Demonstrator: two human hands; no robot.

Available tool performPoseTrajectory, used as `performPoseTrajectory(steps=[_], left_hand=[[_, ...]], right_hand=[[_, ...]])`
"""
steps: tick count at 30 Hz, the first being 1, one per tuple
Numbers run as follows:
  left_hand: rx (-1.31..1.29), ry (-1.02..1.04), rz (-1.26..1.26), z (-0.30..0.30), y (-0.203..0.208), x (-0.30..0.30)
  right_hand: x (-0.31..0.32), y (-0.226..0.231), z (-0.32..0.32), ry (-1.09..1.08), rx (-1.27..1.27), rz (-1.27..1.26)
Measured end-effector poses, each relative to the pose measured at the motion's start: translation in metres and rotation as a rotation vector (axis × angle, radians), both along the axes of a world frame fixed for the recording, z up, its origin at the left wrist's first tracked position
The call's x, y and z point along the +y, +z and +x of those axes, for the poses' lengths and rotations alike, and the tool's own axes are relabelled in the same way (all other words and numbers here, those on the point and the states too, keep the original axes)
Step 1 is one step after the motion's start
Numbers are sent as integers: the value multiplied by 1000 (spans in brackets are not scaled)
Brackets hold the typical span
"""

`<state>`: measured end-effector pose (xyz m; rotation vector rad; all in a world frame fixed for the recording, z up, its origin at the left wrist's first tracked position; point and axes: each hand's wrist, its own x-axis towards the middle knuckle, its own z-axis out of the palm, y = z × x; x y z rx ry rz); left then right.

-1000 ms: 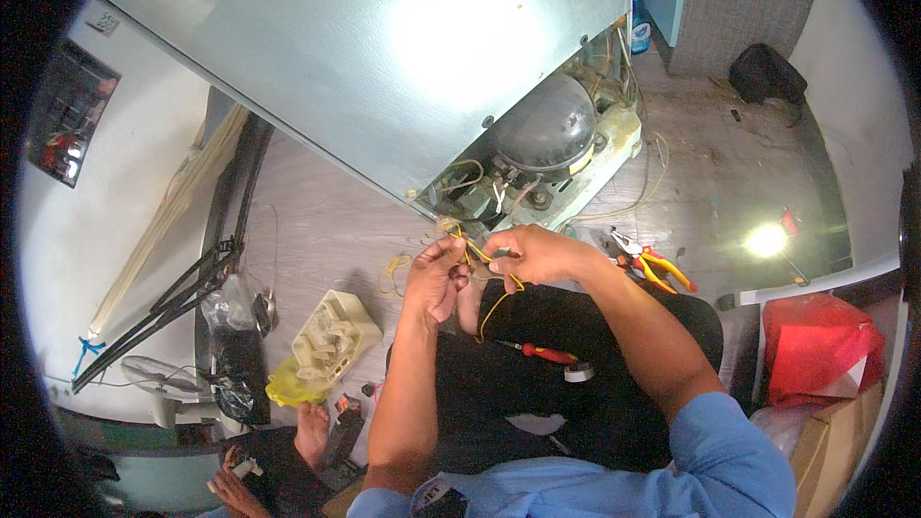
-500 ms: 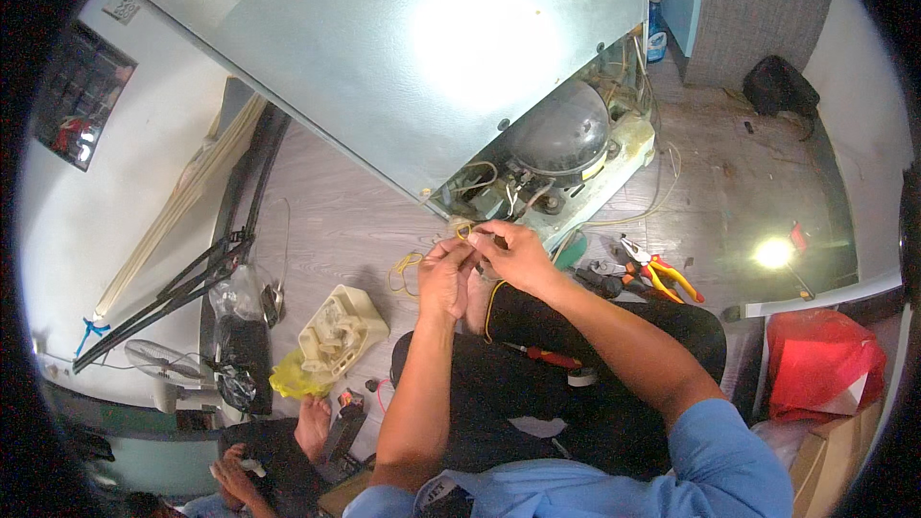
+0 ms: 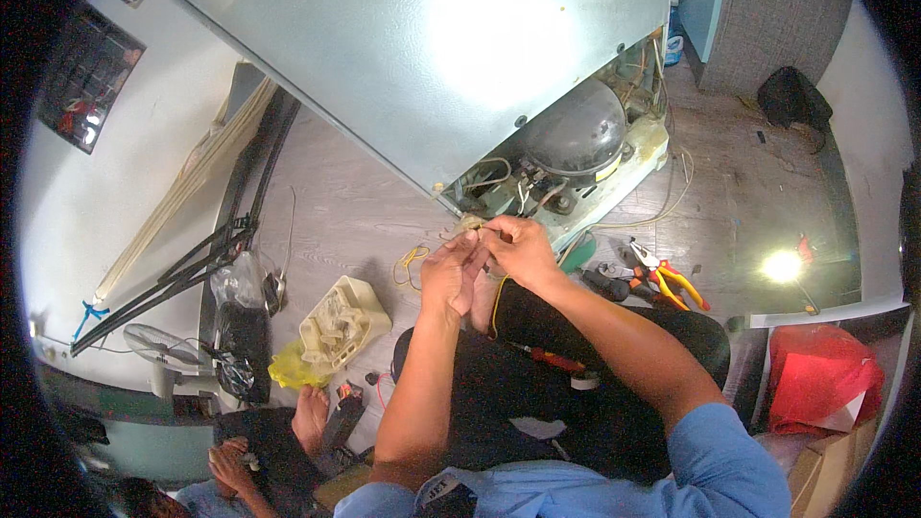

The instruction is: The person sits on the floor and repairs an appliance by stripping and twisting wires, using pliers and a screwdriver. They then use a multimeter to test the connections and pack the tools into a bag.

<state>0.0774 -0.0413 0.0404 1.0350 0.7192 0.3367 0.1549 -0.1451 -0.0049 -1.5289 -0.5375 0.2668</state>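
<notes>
My left hand (image 3: 451, 273) and my right hand (image 3: 519, 251) meet in front of the compressor, fingertips pinched together on a thin yellow wire (image 3: 496, 305). Only small bits of it show between the fingers. One stretch of yellow runs down past my right hand along my dark trouser leg; a loose yellow loop (image 3: 411, 257) lies on the floor left of my left hand. Just beyond the fingertips is a pale, yellowish bit (image 3: 468, 223) I cannot make out. The black domed compressor (image 3: 576, 129) sits on its light base under the grey-blue refrigerator cabinet (image 3: 384, 67).
Pliers with red-yellow handles (image 3: 676, 286) lie right of my knee. A red-handled screwdriver (image 3: 556, 359) rests by my legs. To the left stand a cream plastic tray (image 3: 369, 302), a yellow bag (image 3: 293, 364) and a fan (image 3: 158, 350). Another person's hands (image 3: 230, 465) are at lower left.
My fingertips have closed further together, and the small yellow loop that showed between them is now mostly hidden. The whole view has shifted slightly. The other person's hands have moved a little.
</notes>
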Motion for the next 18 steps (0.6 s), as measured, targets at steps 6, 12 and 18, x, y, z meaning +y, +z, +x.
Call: performPoseTrajectory(steps=[6, 12, 18], left_hand=[[20, -36, -46, 3, 4, -5], [-138, -47, -144, 2, -17, -6], [-258, -160, -395, 3, -36, 0]], right_hand=[[-6, 8, 1, 13, -79, -86], [3, 0, 0, -40, -49, -107], [4, -3, 9, 156, 521, 37]])
